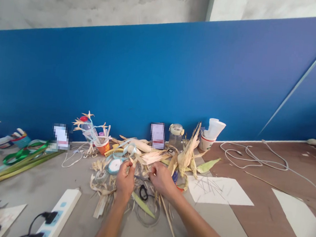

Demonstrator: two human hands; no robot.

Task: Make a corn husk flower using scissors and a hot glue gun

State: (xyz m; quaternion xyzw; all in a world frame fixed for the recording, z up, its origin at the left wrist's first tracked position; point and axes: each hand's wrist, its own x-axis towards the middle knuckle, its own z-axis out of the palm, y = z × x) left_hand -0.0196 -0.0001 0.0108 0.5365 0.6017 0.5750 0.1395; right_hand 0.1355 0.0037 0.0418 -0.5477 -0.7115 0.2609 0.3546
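- The left hand (124,184) pinches a small piece of husk (133,162) between thumb and fingers, raised in front of the pile of dry husks (152,157).
- The right hand (163,179) is just across from it, fingers curled in; whether anything thin is between them, I cannot tell.
- Below and between the hands, a black scissor handle (146,196) and a green strip of leaf (143,205) lie among scraps on the worktop (83,215).
- A roll of pale blue ribbon (114,165) lies just beside the left hand, with a roll of clear tape (101,176) near it.
- Behind the pile are an orange cup (103,147) full of odds and ends and a clear jar (176,137).
- An upright husk bundle (187,155) stands beyond the right hand.
- Farther right, thin dark sticks lie crossed on white paper (236,193).
- A white power strip (68,199) with black plugs (50,217) lies left of the left arm.
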